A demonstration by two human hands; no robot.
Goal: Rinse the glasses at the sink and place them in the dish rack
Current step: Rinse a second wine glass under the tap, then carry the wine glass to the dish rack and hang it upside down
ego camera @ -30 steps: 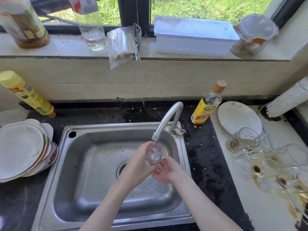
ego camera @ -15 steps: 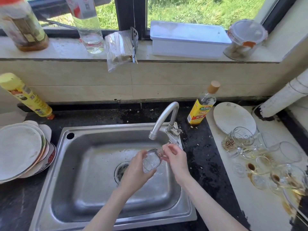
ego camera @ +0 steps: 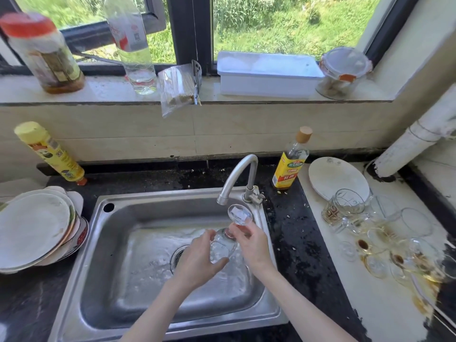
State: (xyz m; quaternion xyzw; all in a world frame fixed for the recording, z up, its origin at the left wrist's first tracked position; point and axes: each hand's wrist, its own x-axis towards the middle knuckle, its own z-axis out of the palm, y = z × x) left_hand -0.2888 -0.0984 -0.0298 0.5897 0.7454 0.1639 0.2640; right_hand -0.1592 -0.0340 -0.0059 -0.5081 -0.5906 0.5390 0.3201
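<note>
A clear stemmed glass (ego camera: 239,214) is held over the steel sink (ego camera: 118,287), tilted with its round foot up near the spout of the tap (ego camera: 237,178) and its bowl pointing down toward me. My left hand (ego camera: 199,257) grips the bowl from the left. My right hand (ego camera: 251,245) pinches the stem just below the foot. Several used glasses (ego camera: 350,208) with brown dregs lie and stand on the pale counter to the right of the sink. No dish rack shows in this view.
A stack of plates (ego camera: 34,228) sits left of the sink, with a yellow bottle (ego camera: 49,151) behind it. A sauce bottle (ego camera: 291,161) and a white plate (ego camera: 338,178) stand right of the tap. Bottles, a bag and a white box (ego camera: 266,75) line the windowsill.
The glass has been turned over from under the spout: its foot now points up and its bowl down. My right hand moved from beside the tap to the stem.
</note>
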